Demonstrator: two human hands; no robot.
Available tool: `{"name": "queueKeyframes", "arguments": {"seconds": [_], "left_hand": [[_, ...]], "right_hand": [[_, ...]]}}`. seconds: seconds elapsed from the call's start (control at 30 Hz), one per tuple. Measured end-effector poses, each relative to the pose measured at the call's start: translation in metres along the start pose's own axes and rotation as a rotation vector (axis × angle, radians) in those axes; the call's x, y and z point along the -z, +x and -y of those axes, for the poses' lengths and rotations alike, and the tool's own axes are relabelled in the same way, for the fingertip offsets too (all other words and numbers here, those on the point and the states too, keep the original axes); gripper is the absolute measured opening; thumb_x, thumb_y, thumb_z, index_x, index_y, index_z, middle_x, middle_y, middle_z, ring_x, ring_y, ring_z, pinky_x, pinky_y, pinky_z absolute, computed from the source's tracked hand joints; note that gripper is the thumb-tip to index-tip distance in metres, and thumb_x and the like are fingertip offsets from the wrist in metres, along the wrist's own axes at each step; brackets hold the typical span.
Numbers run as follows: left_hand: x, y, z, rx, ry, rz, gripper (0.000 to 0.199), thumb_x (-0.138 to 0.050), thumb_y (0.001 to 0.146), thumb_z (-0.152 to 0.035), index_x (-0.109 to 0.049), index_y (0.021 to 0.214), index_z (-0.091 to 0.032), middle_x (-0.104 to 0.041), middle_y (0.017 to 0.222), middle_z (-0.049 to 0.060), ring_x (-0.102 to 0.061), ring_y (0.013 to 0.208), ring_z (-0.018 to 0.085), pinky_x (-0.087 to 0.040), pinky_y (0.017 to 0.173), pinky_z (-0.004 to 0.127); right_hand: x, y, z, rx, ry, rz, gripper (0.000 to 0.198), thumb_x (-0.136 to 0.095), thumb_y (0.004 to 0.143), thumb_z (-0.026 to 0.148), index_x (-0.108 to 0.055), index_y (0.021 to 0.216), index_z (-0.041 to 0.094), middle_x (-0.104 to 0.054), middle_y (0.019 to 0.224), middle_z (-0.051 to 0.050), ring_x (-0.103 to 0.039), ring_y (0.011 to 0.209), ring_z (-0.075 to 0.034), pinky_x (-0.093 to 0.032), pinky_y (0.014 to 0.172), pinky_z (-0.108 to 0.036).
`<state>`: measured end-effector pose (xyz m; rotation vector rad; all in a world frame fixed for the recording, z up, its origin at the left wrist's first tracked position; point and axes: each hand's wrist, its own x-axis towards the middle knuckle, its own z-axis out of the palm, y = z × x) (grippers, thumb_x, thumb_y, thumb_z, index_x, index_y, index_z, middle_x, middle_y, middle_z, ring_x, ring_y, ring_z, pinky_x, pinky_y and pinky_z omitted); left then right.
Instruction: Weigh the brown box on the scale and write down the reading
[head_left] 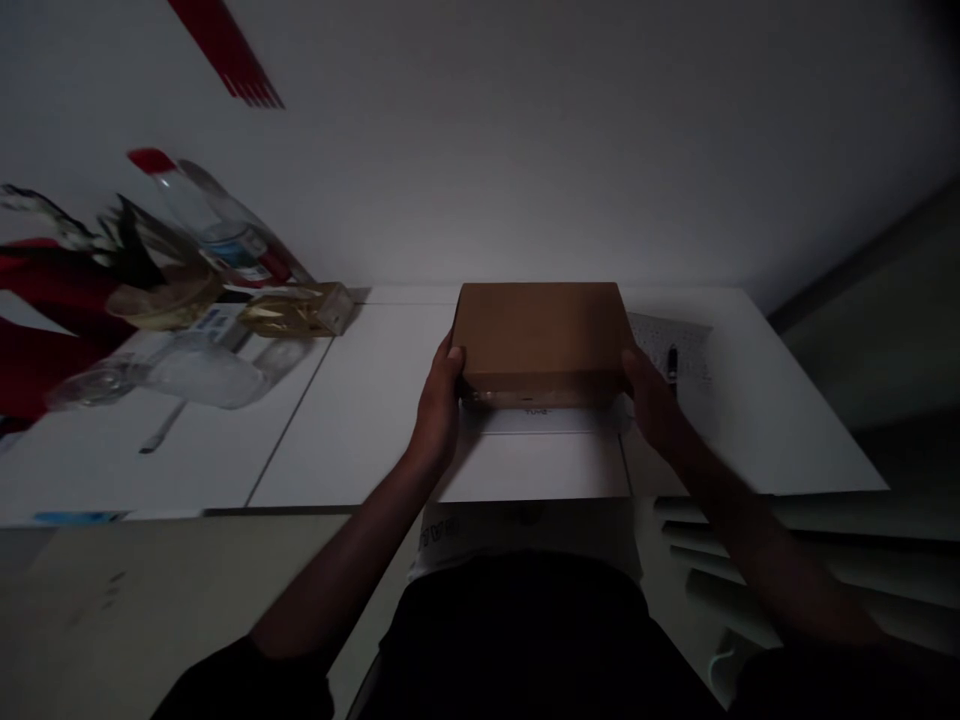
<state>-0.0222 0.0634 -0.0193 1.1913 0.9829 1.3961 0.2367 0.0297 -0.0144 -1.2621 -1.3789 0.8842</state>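
Note:
A brown cardboard box (540, 328) is held between my two hands over the white table (375, 420). My left hand (441, 395) grips its left side, with the thumb on the near corner. On the right side my right hand (646, 392) presses in the same way, its fingers mostly hidden behind the box. Under the box lies a flat white item (540, 418) with dark lettering, largely covered. Beside my right hand is a printed sheet (690, 345) with a small dark object (672, 362) on it.
At the left are an upright clear bottle with a red cap (217, 225), a lying clear plastic bottle (202, 375), a gold package (292, 310) and a basket with a plant (165, 295). A white wall (540, 150) rises behind the table. Dark slats (810, 540) sit below right.

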Motion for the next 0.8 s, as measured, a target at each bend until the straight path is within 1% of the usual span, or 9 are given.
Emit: {"name": "queueKeyframes", "arguments": {"seconds": [0.1, 0.17, 0.3, 0.37, 0.47, 0.57, 0.63, 0.7, 0.8], "left_hand": [[0.002, -0.004, -0.002, 0.007, 0.077, -0.047, 0.054, -0.052, 0.099, -0.056, -0.051, 0.145, -0.027, -0.045, 0.153, 0.006, -0.037, 0.145, 0.028, -0.03, 0.123, 0.044], [0.004, -0.01, -0.009, -0.074, 0.188, -0.102, 0.054, -0.054, 0.1, -0.052, -0.046, 0.149, -0.03, -0.04, 0.157, 0.004, -0.032, 0.149, 0.026, -0.024, 0.127, 0.044], [0.005, -0.021, -0.037, -0.516, 0.314, -0.022, 0.048, -0.05, 0.103, -0.034, -0.044, 0.15, -0.036, -0.039, 0.158, 0.001, -0.03, 0.15, 0.025, -0.022, 0.128, 0.049], [0.003, -0.025, -0.053, -0.692, 0.373, 0.135, 0.047, -0.047, 0.102, -0.029, -0.048, 0.148, -0.035, -0.049, 0.15, 0.002, -0.04, 0.145, 0.028, -0.032, 0.123, 0.053], [-0.006, -0.033, -0.065, -0.816, 0.446, 0.648, 0.051, -0.043, 0.101, -0.028, -0.044, 0.151, -0.031, -0.065, 0.13, 0.005, -0.057, 0.13, 0.025, -0.05, 0.109, 0.046], [-0.021, -0.044, -0.054, -0.682, 0.178, 1.158, 0.053, -0.04, 0.101, -0.032, -0.042, 0.153, -0.021, -0.07, 0.119, 0.009, -0.066, 0.116, 0.023, -0.056, 0.102, 0.037], [-0.03, -0.05, -0.039, -0.542, 0.208, 1.417, 0.046, -0.039, 0.102, -0.034, -0.053, 0.145, -0.025, -0.068, 0.126, 0.006, -0.065, 0.119, 0.021, -0.058, 0.099, 0.032], [-0.036, -0.054, -0.026, -0.434, 0.327, 1.537, 0.04, -0.041, 0.103, -0.038, -0.06, 0.138, -0.03, -0.066, 0.128, 0.005, -0.064, 0.12, 0.022, -0.059, 0.097, 0.035], [-0.041, -0.053, -0.015, -0.386, 0.412, 1.589, 0.037, -0.054, 0.102, -0.045, -0.061, 0.134, -0.028, -0.062, 0.13, 0.009, -0.062, 0.119, 0.023, -0.055, 0.101, 0.041]], "right_hand": [[0.004, -0.001, 0.003, -0.046, -0.015, -0.008, 0.064, -0.044, 0.099, 0.068, -0.051, 0.144, 0.023, -0.048, 0.152, -0.009, -0.042, 0.144, -0.025, -0.025, 0.126, -0.049], [0.01, -0.003, 0.008, -0.045, -0.103, -0.046, 0.07, -0.044, 0.098, 0.071, -0.048, 0.148, 0.022, -0.043, 0.156, -0.011, -0.038, 0.147, -0.027, -0.021, 0.127, -0.052], [0.024, -0.013, 0.032, 0.206, -0.218, -0.243, 0.058, -0.037, 0.105, 0.059, -0.043, 0.154, 0.028, -0.037, 0.16, -0.006, -0.033, 0.15, -0.027, -0.026, 0.125, -0.052], [0.027, -0.022, 0.05, 0.333, -0.291, -0.25, 0.049, -0.026, 0.11, 0.044, -0.045, 0.153, 0.033, -0.043, 0.156, -0.003, -0.037, 0.148, -0.024, -0.031, 0.123, -0.049], [0.024, -0.031, 0.071, 0.524, -0.365, 0.07, 0.048, -0.022, 0.111, 0.038, -0.039, 0.156, 0.04, -0.05, 0.151, 0.004, -0.045, 0.142, -0.016, -0.038, 0.12, -0.035], [0.009, -0.03, 0.076, 0.647, -0.209, 0.499, 0.052, -0.029, 0.11, 0.041, -0.029, 0.161, 0.033, -0.047, 0.154, 0.0, -0.044, 0.142, -0.013, -0.038, 0.119, -0.026], [-0.008, -0.025, 0.072, 0.617, -0.045, 0.683, 0.054, -0.031, 0.11, 0.043, -0.026, 0.162, 0.03, -0.049, 0.152, -0.006, -0.046, 0.141, -0.015, -0.041, 0.116, -0.029], [-0.029, -0.02, 0.066, 0.555, -0.003, 0.821, 0.057, -0.03, 0.109, 0.05, -0.029, 0.161, 0.028, -0.052, 0.148, -0.01, -0.05, 0.138, -0.018, -0.045, 0.113, -0.032], [-0.06, -0.014, 0.052, 0.45, -0.064, 0.895, 0.058, -0.033, 0.107, 0.056, -0.043, 0.155, 0.025, -0.056, 0.143, -0.012, -0.052, 0.135, -0.02, -0.045, 0.111, -0.034]]}}
